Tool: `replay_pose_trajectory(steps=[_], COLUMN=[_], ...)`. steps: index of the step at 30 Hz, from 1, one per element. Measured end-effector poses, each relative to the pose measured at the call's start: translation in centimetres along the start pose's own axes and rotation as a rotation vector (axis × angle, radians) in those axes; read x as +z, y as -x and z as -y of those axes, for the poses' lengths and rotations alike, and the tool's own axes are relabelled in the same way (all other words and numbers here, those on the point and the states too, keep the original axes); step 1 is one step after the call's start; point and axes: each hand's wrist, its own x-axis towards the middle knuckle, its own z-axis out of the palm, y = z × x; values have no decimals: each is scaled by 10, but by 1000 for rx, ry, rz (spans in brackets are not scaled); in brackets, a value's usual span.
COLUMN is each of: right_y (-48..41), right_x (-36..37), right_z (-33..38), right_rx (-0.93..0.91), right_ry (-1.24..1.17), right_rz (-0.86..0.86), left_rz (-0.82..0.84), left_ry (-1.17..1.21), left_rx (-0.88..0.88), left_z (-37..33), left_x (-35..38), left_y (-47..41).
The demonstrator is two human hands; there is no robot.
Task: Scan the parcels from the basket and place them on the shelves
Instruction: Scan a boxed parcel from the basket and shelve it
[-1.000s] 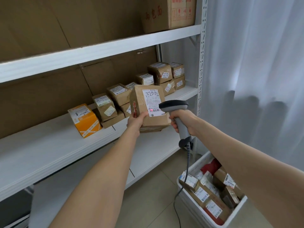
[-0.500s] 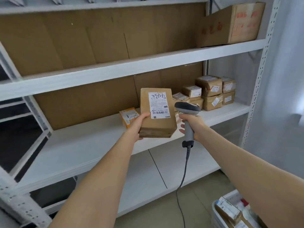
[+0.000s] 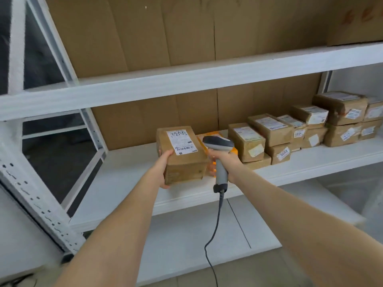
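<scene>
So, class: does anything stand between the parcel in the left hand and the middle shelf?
Nothing visible does. The left hand holds the parcel just over the middle shelf, white board showing beneath and left of it; the orange parcel and scanner are to its right.

- White metal middle shelf [image 3: 128, 172]: brown taped cardboard parcels with white labels [image 3: 339, 106] stand in a row toward its right end, some stacked two high.
- A small orange box [image 3: 209, 135] lies at the row's left end, partly hidden.
- White upper shelf [image 3: 186, 79]: a large brown carton [image 3: 356, 19] stands at its far right.
- White bottom shelf [image 3: 186, 241]: a dark seam crosses it.
</scene>
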Motion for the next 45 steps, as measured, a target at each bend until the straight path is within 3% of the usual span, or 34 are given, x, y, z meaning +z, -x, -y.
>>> replay_pose_trajectory(steps=[7, 21, 23, 27, 29, 34, 45], right_y=[-43, -62, -59, -50, -42, -11, 112], right_x=[36, 3, -3, -16, -24, -71, -256], right_z=[-29, -20, -19, -17, -15, -12, -32], right_rx=[31, 25, 21, 5, 3, -12, -60], right_ry=[18, -62, -70, -87, -99, -164, -438], right_rz=[-95, -254, -255, -256, -256, -270, -497], left_rz=[-13, 5, -55, -296, -336, -196, 240], left_ry=[9, -34, -105, -495, -603, -698, -892], left_rx=[-73, -121, -20, 312, 447, 603, 637], left_z=[10, 1, -2, -14, -22, -20, 79], left_x=[-6, 28, 31, 44, 57, 123, 322], left_y=[-58, -109, -105, -122, -107, -74, 47])
